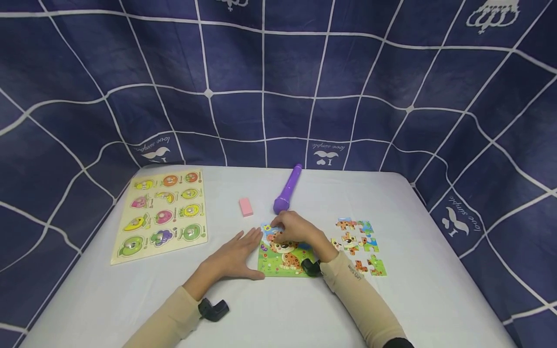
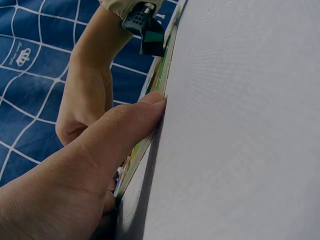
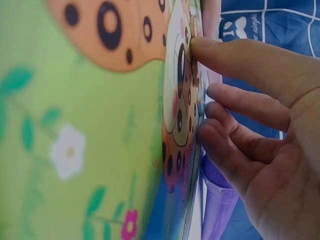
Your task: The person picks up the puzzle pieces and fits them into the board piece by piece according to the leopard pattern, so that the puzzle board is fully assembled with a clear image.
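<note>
Purple toy microphone (image 1: 289, 188), pink block (image 1: 245, 207) near it — fruit board (image 1: 177, 207) at left, white tabletop (image 1: 435, 299), navy gridded curtain (image 1: 287, 63) behind

Behind the bare left grip (image 1: 237, 256), a beige sleeve (image 1: 167, 319) covers the forearm, with a small, black, angular wrist device (image 1: 213, 310) at its cuff. Behind the bare right grip (image 1: 300, 229) is a matching beige sleeve (image 1: 367, 304), with small dark lettering (image 1: 356, 272) near the cuff and a black band (image 1: 398, 343) farther back. Beside that cuff, a second black device (image 1: 311, 268) shows round holes, a silvery screw (image 2: 148, 7) and a dark green face.
</note>
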Demonstrator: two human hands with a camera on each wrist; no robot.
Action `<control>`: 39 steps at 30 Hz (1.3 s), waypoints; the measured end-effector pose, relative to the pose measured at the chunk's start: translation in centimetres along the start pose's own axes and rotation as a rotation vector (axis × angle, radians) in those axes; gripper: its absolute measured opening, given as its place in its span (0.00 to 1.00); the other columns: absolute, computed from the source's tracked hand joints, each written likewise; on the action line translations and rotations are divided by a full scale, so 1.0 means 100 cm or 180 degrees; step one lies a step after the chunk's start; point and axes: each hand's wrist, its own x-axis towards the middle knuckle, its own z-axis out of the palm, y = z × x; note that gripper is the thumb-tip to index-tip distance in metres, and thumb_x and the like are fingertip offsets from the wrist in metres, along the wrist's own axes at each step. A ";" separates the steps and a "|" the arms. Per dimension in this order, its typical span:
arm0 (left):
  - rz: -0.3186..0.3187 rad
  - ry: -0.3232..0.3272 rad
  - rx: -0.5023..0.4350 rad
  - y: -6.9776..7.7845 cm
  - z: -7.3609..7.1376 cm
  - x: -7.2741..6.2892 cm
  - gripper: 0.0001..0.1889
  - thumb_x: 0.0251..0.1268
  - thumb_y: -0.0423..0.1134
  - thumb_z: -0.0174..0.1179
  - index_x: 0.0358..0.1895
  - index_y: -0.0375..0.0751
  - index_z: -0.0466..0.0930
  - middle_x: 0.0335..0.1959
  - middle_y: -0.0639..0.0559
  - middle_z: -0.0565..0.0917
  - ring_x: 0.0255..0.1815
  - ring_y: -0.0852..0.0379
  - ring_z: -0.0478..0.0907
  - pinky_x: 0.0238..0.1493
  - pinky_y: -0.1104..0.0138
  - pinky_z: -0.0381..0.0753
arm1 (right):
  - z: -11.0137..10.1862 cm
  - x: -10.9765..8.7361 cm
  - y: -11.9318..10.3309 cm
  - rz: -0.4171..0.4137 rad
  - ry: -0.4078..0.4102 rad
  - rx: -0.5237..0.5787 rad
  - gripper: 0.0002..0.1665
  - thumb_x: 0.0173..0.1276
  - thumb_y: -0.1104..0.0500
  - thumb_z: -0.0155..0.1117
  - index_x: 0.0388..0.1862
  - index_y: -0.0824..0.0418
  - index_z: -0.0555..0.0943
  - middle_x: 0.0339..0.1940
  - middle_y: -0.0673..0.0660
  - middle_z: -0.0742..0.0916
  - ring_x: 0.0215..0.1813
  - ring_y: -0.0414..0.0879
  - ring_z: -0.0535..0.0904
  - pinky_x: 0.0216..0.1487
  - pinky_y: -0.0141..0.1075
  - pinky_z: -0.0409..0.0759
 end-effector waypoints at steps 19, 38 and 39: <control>0.0083 0.0043 -0.0130 0.002 -0.005 0.002 0.63 0.46 0.76 0.60 0.77 0.37 0.48 0.80 0.46 0.50 0.82 0.50 0.45 0.82 0.53 0.45 | -0.002 0.002 0.005 -0.0078 0.0128 0.0001 0.24 0.53 0.53 0.77 0.48 0.62 0.86 0.38 0.52 0.87 0.35 0.38 0.78 0.40 0.31 0.81; 0.0028 0.0017 -0.0044 0.003 0.000 0.002 0.63 0.45 0.78 0.58 0.78 0.38 0.47 0.81 0.48 0.49 0.82 0.52 0.44 0.82 0.54 0.45 | -0.003 -0.005 0.011 -0.0094 0.0099 0.0253 0.26 0.49 0.52 0.80 0.48 0.58 0.85 0.39 0.50 0.86 0.40 0.39 0.78 0.44 0.31 0.81; 0.0031 0.0019 -0.0053 0.003 0.000 0.002 0.63 0.45 0.78 0.58 0.77 0.38 0.48 0.81 0.47 0.49 0.82 0.52 0.44 0.82 0.54 0.46 | -0.003 -0.006 0.011 -0.0111 0.0103 0.0255 0.27 0.49 0.52 0.80 0.48 0.58 0.85 0.39 0.50 0.86 0.40 0.39 0.78 0.44 0.31 0.81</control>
